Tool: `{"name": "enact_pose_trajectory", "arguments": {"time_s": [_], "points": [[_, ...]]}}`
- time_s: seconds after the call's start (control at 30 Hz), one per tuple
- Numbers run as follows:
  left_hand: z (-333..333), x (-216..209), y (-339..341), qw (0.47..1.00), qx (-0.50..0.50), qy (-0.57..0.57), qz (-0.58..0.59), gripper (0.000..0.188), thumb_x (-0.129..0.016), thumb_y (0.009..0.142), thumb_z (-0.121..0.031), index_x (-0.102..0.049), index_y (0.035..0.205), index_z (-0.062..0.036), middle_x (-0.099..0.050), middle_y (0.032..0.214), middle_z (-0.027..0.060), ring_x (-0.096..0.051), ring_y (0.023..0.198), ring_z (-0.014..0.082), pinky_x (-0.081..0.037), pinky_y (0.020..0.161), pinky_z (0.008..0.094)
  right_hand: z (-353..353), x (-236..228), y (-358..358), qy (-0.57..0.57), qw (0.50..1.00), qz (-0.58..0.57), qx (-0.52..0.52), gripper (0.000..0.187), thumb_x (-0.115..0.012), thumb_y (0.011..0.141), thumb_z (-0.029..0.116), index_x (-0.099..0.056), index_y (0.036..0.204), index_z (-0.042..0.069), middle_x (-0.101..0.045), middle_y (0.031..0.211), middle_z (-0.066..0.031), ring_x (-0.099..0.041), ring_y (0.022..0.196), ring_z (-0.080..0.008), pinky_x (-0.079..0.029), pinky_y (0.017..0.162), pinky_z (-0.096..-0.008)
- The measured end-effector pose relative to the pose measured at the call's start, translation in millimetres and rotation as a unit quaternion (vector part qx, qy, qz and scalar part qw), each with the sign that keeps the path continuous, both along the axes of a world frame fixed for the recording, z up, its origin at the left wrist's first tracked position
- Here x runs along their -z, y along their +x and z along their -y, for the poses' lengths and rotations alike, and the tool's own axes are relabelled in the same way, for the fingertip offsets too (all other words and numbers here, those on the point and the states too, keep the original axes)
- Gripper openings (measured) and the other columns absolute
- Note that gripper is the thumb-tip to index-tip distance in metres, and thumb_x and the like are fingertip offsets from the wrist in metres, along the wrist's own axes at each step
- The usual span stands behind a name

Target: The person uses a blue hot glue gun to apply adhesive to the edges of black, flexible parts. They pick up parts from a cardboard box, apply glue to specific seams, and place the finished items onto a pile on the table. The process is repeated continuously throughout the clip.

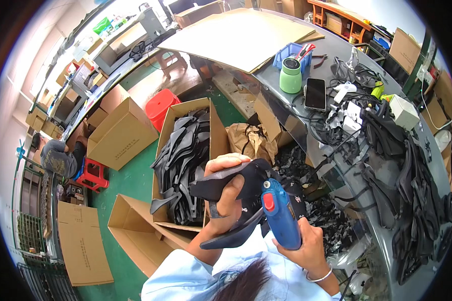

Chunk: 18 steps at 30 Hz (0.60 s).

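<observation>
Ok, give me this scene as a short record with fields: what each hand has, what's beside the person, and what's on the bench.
left hand: grips a black shoe part
right hand: holds a blue glue gun, red trigger, nozzle toward the part
floor, left: open cardboard box full of black shoe parts
bench: green cup, phone, heap of black pieces
background: red stool, another person seated far left

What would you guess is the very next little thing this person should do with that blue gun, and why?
Probably squeeze the red trigger. The right hand holds the blue glue gun with its front end against the black piece gripped in the left hand, so it looks set to glue.
</observation>
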State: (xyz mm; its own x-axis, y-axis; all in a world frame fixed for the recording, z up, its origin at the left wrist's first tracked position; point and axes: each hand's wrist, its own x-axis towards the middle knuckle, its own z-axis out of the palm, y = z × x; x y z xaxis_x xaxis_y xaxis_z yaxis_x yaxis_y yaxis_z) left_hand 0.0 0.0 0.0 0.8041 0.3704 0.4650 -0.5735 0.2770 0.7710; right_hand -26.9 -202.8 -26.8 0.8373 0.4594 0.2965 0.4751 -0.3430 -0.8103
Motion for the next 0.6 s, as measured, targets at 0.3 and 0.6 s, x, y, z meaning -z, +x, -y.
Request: {"name": "enact_pose_trajectory", "arguments": {"time_s": [0.3, 0.6], "points": [[13, -12, -11, 0.993, 0.036, -0.076, -0.084, 0.027, -0.052, 0.079, 0.0, -0.05, 0.105, -0.0002, -0.056, 0.11, 0.0161, -0.054, 0.106, 0.0229, -0.04, 0.097, 0.0364, 4, -2, -2, -0.049, 0.996, 0.063, 0.041, 0.037, -0.079, 0.058, 0.015, -0.048, 0.076, 0.005, -0.053, 0.058, -0.0087, -0.054, 0.051, -0.028, -0.042, 0.05, -0.0367], [-5, -27, -11, 0.975, 0.078, 0.062, -0.199, 0.029, -0.052, 0.081, 0.003, -0.05, 0.11, 0.0003, -0.059, 0.103, 0.0096, -0.056, 0.1, 0.015, -0.043, 0.09, 0.0283, 7, 2, -2, -0.125, 0.98, 0.135, 0.072, 0.037, -0.078, 0.057, 0.015, -0.049, 0.077, 0.003, -0.053, 0.06, -0.0121, -0.054, 0.054, -0.031, -0.041, 0.052, -0.0391]]}}
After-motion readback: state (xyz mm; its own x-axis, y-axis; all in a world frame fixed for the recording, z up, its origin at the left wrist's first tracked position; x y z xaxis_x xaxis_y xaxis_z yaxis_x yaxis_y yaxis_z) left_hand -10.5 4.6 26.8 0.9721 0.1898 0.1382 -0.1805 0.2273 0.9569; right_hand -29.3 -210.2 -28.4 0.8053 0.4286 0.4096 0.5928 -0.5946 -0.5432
